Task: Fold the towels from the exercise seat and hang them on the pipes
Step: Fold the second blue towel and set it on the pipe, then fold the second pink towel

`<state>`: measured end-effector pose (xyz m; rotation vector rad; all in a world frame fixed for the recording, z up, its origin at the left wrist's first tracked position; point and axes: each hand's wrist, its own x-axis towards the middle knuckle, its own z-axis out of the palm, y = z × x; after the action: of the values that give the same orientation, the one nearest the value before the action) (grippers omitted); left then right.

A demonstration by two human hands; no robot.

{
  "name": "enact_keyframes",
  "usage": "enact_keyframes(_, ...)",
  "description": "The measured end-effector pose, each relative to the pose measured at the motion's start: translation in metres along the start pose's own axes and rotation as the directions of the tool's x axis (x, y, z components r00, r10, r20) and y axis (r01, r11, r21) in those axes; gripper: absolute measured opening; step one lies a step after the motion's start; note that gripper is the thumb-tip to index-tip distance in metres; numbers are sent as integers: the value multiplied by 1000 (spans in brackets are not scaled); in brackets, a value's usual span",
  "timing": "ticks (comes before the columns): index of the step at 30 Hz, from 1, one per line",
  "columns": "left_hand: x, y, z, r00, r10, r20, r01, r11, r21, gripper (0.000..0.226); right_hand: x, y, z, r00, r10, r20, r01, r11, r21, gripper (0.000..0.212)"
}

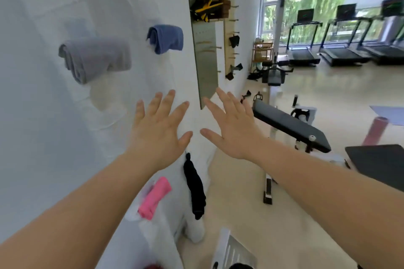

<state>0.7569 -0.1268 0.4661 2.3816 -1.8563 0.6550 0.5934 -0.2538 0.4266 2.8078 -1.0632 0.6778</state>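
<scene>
A folded grey towel [96,58] hangs on the white wall at the upper left. To its right and a bit higher hangs a folded blue towel [167,38]; the pipes under both are hidden. A pink towel [154,199] and a black cloth [195,188] hang lower on the wall. My left hand [158,131] and my right hand [230,126] are stretched out side by side in front of the wall, fingers spread, holding nothing. The dark padded exercise seat [290,125] lies to the right of my right hand with no towel on it.
A metal board and a wooden peg rack [228,28] with straps and handles hang further along the wall. A cable machine [274,74] stands behind the bench, treadmills [341,50] by the window. A pink roller [376,131] and a dark pad [380,164] are at the right.
</scene>
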Motion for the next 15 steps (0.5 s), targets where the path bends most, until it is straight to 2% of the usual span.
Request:
enact_keyframes(5,-40,57,63,986,51,159,-22,984,-178,75,-83,35,62,969,113,219,-101,993,-63,80)
enact_keyframes(10,-70,109,119,935,105,337,-9,962,-274,75,-162,75,105,922,213,324,-206,977,-56,81)
enact_keyframes(15,-94,205,172,861,201,467,-21,932,-363,72,-274,136,131,794,410,449,-420,904,-83,81)
